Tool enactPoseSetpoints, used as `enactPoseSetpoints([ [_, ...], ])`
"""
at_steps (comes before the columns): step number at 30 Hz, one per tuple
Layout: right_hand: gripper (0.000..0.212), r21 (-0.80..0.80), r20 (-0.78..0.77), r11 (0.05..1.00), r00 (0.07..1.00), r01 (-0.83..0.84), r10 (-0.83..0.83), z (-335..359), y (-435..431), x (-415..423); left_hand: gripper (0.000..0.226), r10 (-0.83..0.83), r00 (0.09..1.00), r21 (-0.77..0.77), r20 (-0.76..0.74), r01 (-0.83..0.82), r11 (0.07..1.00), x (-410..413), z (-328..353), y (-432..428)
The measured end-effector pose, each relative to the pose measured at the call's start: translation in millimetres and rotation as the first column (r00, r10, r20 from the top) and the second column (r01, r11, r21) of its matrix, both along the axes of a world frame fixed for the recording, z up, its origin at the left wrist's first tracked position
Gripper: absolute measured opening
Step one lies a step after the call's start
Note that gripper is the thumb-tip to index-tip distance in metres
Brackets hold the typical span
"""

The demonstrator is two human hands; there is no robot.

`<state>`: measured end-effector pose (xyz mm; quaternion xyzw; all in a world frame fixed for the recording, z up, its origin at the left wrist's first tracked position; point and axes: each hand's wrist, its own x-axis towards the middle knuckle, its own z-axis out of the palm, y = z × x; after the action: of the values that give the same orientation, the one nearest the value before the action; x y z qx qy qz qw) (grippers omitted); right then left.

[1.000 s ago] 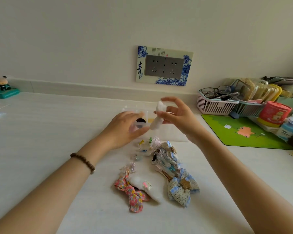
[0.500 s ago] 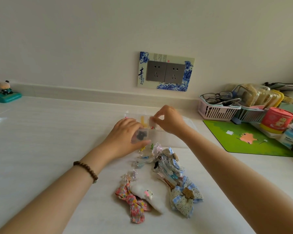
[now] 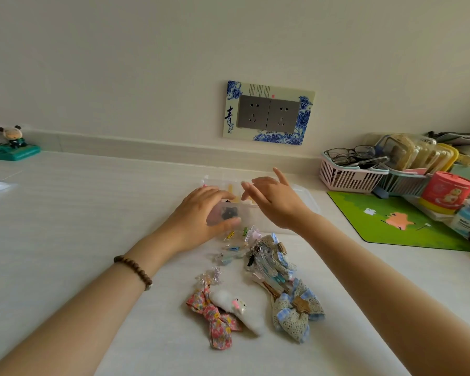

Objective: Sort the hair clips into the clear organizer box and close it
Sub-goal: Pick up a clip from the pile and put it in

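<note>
The clear organizer box (image 3: 307,198) lies open on the white table, partly behind my hands. My left hand (image 3: 201,215) grips its near-left corner, where a dark clip (image 3: 229,213) shows through the plastic. My right hand (image 3: 273,199) hovers just above the box with fingers spread and nothing in it. In front of the box lies a pile of hair clips: small clear and coloured clips (image 3: 232,246), a floral fabric bow (image 3: 215,318), a white plush clip (image 3: 238,306) and blue lace bows (image 3: 293,310).
A pink basket (image 3: 347,177) with glasses, a teal basket (image 3: 402,183), a red tub (image 3: 447,192) and a green mat (image 3: 396,221) fill the right side. A small figurine (image 3: 12,142) stands at the far left. A wall socket (image 3: 269,112) is behind the box.
My right hand carried a white clip down to the box, let it go there, and has now lifted with fingers spread. My left hand has stayed on the box.
</note>
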<state>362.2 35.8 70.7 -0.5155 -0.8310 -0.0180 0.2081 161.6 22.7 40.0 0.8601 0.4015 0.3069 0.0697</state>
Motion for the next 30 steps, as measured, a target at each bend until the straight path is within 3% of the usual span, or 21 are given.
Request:
enactPoseSetpoints([
  [3,0.064,0.148,-0.243,0.985,0.963,-0.084,0.119,-5,-27,5,0.051,-0.074,0.984,0.014,0.16,0.073,0.997,-7,10,-11],
  [5,0.058,0.134,-0.365,0.982,0.915,-0.132,0.173,-10,-45,9,0.035,-0.09,0.97,-0.077,0.224,0.11,0.991,-10,16,-20],
  [9,0.049,-0.12,-0.466,0.978,0.879,-0.173,0.098,-17,-61,15,0.037,-0.074,0.997,-0.364,0.001,0.069,0.929,-9,12,-27],
  [11,0.044,-0.208,-0.486,0.961,0.872,-0.179,0.057,-18,-62,17,0.034,-0.098,0.991,-0.436,-0.087,0.05,0.899,-7,7,-26],
  [15,0.025,-0.281,-0.407,0.938,0.91,-0.202,0.075,-23,-62,17,0.03,-0.1,0.993,-0.485,-0.068,0.054,0.873,-6,3,-25],
  [18,0.019,-0.298,-0.437,0.923,0.894,-0.243,0.095,-26,-63,15,0.022,-0.11,0.994,-0.536,0.017,0.102,0.838,-5,4,-26],
  [23,0.018,-0.252,-0.523,0.918,0.841,-0.307,0.138,-24,-64,11,0.019,-0.096,0.953,-0.588,0.288,0.256,0.767,-4,13,-29],
  [27,0.024,-0.199,-0.745,0.914,0.66,-0.353,0.093,-21,-65,11,0.019,-0.067,0.879,-0.535,0.472,0.346,0.771,7,12,-32],
  [30,0.017,-0.185,-0.791,0.931,0.609,-0.316,0.05,-17,-62,15,0.018,-0.047,0.835,-0.453,0.548,0.343,0.823,17,10,-31],
])
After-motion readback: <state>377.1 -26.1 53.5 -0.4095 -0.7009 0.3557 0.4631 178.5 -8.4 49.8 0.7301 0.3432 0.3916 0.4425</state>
